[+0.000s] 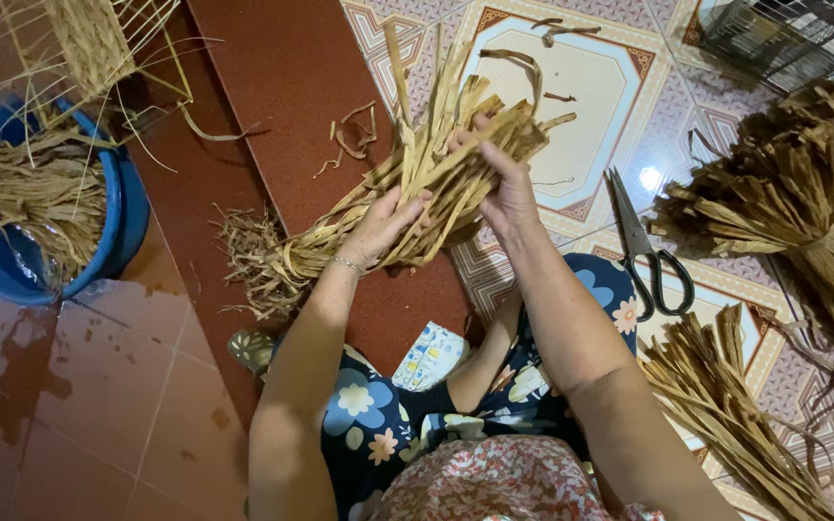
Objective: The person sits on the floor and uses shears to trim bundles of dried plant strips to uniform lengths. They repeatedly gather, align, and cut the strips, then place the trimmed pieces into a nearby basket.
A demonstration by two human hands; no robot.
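- A large heap of dried strips [803, 193] is lying at the floor's right edge, cut off.
- The bundle of dried strips [427, 183] is resting mid-floor, hiding both palms.
- The left hand [378, 227] and right hand [504, 188] are each closing a grip around it.
- Scissors [651, 253] are lying beside.

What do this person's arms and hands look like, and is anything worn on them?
Both arms are bare, with no sleeves reaching the forearms and no gloves. The left hand has a thin, pale beaded bracelet at its wrist. The right hand shows no ring, watch or band that I can make out.
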